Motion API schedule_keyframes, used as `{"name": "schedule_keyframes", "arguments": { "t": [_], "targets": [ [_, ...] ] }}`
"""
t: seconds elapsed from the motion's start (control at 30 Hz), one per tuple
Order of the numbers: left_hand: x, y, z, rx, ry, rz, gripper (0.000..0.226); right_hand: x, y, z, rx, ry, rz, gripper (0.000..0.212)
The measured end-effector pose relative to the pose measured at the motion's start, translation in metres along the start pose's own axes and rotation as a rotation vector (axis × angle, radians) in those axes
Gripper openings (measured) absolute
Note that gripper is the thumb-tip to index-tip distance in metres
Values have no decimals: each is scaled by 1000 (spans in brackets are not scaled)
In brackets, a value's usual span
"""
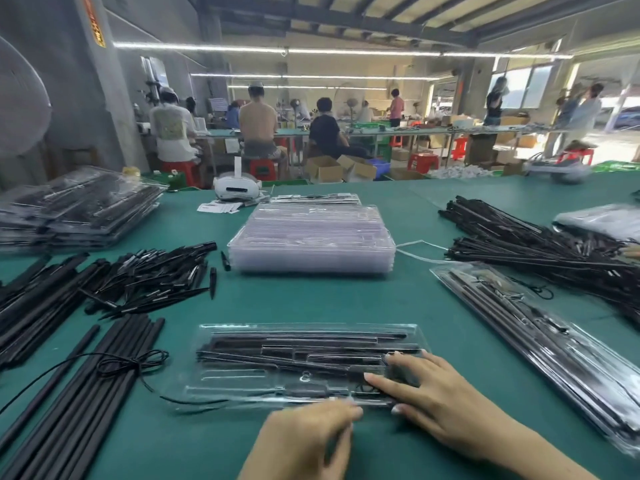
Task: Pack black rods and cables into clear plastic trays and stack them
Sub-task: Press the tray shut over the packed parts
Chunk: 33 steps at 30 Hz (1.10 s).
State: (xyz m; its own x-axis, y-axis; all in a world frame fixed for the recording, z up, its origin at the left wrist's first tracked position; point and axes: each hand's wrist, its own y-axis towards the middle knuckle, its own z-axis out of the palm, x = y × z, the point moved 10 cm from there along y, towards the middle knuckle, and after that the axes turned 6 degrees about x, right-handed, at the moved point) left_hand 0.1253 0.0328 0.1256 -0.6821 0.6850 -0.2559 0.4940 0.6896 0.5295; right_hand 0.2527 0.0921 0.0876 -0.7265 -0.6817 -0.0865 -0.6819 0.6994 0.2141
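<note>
A clear plastic tray [242,375] lies in front of me on the green table, with black rods [304,344] set in its long slots. My right hand [436,403] lies flat on the tray's right end, fingers straight and spread, pressing down. My left hand [311,434] is at the tray's near edge with fingertips touching it; it is blurred and its grip is unclear. A coiled black cable [131,363] lies on loose rods just left of the tray.
A stack of empty clear trays [311,237] stands at the centre. Filled trays are piled at the far left [76,209], and one lies at the right [540,344]. Loose black rods lie left [69,375] and right [540,247]. A white headset [237,188] sits behind.
</note>
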Motion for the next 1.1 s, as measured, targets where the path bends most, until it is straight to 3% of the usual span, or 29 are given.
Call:
{"name": "schedule_keyframes", "arguments": {
  "t": [0.07,0.13,0.2,0.33,0.4,0.53,0.6,0.7,0.83,0.93,1.03,1.1],
  "targets": [
    [10,2,-41,-135,-13,-53,20,1,1,1,18,-15,19,51],
    [38,11,-70,-184,89,-204,29,2,1,1,22,-37,30,52],
    [81,24,-68,-30,181,-358,39,2,1,5,55,-49,47,52],
    [161,1,-3,485,381,-520,52,1,-1,5,67,-24,85,52],
    [174,-19,19,555,354,-566,50,-1,-2,7,79,25,110,52],
    [184,-28,30,543,306,-590,53,-10,1,24,230,194,177,69],
    [186,-28,32,545,290,-593,49,-22,14,20,206,350,265,83],
    [183,-28,31,534,293,-588,48,-19,49,12,146,349,356,67],
    [182,-27,28,490,304,-576,49,21,78,48,336,263,283,62],
    [181,-26,29,487,276,-580,49,26,79,62,349,175,284,54],
    [185,-23,29,519,40,-595,45,24,78,65,357,164,282,54],
    [195,-18,10,396,-185,-606,38,24,80,65,356,166,277,54]
  ]
}}
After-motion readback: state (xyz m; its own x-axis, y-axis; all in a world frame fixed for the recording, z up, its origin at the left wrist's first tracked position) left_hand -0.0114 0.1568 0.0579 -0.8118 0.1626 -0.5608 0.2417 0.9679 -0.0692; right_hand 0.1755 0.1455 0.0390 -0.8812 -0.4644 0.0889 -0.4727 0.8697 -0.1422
